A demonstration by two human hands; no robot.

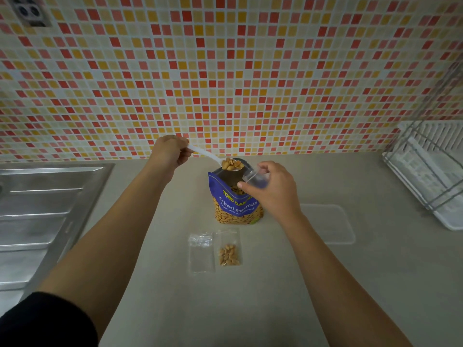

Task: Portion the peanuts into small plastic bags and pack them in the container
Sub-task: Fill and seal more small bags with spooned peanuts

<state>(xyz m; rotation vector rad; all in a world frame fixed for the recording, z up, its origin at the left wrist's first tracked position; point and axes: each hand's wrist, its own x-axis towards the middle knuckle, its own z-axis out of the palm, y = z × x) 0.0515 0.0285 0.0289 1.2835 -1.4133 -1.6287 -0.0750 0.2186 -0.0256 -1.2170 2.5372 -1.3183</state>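
Observation:
A blue bag of salted peanuts point(235, 206) stands open on the counter. My left hand point(170, 151) grips a white plastic spoon point(213, 157) heaped with peanuts, held just above the bag's mouth. My right hand point(268, 189) pinches a small clear plastic bag point(255, 180) open, right beside the spoon's bowl. On the counter in front of the peanut bag lie a small bag with peanuts inside point(229, 249) and an empty small bag point(201, 251). A clear plastic container point(328, 224) sits to the right.
A steel sink drainboard point(42, 211) fills the left side. A white dish rack with a wire frame point(431, 171) stands at the right by the tiled wall. Beige counter point(238, 309) stretches toward me.

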